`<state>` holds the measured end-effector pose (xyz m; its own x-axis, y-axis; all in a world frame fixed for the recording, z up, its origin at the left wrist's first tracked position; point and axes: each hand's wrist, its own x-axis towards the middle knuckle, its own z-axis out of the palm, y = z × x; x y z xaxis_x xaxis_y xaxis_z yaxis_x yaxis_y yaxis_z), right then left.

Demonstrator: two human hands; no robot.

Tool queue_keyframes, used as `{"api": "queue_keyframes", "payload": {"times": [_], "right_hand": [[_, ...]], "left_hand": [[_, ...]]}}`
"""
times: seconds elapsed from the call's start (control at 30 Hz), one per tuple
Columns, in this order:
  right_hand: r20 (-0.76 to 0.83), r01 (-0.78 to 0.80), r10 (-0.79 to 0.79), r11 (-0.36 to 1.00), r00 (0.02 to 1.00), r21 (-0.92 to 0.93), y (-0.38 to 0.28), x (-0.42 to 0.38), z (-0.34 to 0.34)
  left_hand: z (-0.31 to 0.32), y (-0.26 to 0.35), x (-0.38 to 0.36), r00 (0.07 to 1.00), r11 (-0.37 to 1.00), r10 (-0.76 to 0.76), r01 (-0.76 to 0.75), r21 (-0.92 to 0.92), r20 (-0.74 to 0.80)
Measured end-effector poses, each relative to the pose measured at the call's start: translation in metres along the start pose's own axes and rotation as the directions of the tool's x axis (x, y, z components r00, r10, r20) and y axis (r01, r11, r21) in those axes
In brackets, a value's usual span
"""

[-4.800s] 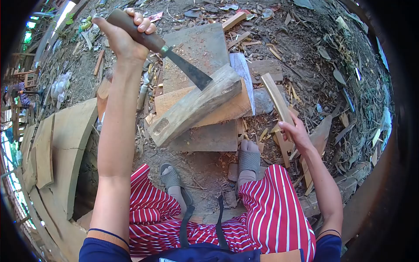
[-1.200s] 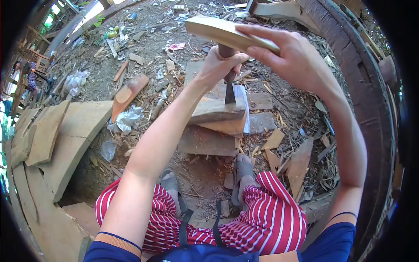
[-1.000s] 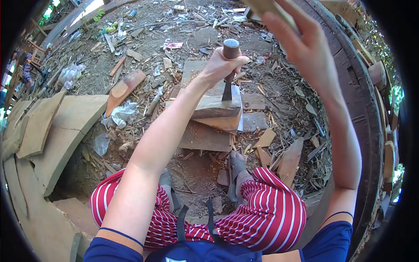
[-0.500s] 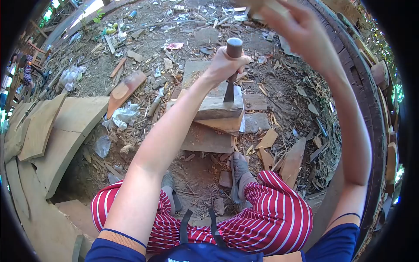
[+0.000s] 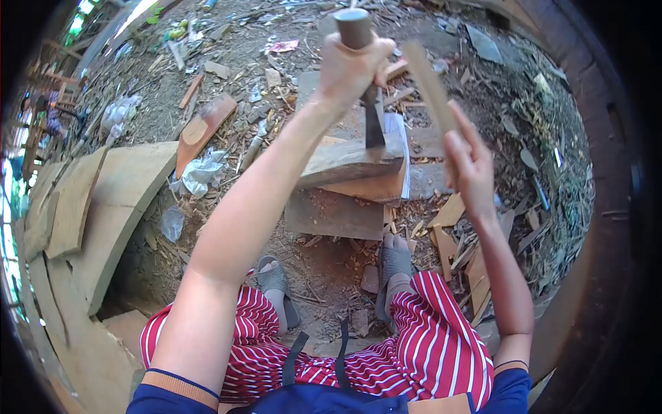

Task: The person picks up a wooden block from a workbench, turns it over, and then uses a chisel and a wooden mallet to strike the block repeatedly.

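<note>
My left hand [image 5: 348, 72] is wrapped round the thick handle of a chisel [image 5: 374, 127]. The chisel stands nearly upright, its blade tip at the top of a wooden block [image 5: 341, 165]. Under that block lies another piece of wood [image 5: 365, 186], and both rest on a flat slab [image 5: 334, 215]. In my right hand [image 5: 470, 165] is a long flat wooden stick [image 5: 429, 86], blurred by motion, its upper end just right of the chisel handle and apart from it. White paper [image 5: 396, 131] shows behind the block.
Curved planks [image 5: 121, 200] are stacked at the left, with a shaped wooden piece [image 5: 205, 131] beside them. Plastic bags [image 5: 200, 172], chips and offcuts [image 5: 447, 210] litter the ground. A dark curved timber [image 5: 586, 76] runs along the right. My sandalled feet [image 5: 396, 265] flank the slab.
My right hand has swung down from the upper right with the stick, now near the chisel. The view has shifted slightly; the chisel still stands on the block in my left hand.
</note>
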<state>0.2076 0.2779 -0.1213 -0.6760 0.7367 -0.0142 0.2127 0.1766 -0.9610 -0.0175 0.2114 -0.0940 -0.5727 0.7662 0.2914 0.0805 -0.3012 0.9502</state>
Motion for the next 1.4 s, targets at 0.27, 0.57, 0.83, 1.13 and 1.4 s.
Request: {"api": "queue_keyframes", "payload": {"times": [0.27,0.57,0.83,1.13,1.4], "right_hand": [[0.165,-0.126,0.112,0.989,0.980,0.073,0.083,-0.039,0.024],[0.187,-0.075,0.086,0.995,0.979,-0.066,0.082,-0.038,0.018],[0.236,-0.164,0.161,0.986,0.958,-0.006,0.076,-0.036,0.015],[0.234,-0.099,0.105,0.994,0.967,-0.038,0.081,-0.034,0.012],[0.290,-0.233,0.224,0.972,0.931,-0.003,0.071,-0.033,0.008]], "left_hand": [[-0.017,-0.005,0.012,0.995,0.973,-0.089,0.078,-0.220,-0.043],[-0.110,-0.030,0.017,0.960,0.837,-0.237,0.124,-0.533,-0.149],[-0.069,-0.003,0.015,0.989,0.920,-0.135,0.100,-0.378,-0.068],[-0.034,0.004,0.013,0.990,0.963,-0.138,0.127,-0.237,-0.028],[-0.033,-0.001,0.016,0.987,0.947,-0.161,0.157,-0.281,0.009]]}}
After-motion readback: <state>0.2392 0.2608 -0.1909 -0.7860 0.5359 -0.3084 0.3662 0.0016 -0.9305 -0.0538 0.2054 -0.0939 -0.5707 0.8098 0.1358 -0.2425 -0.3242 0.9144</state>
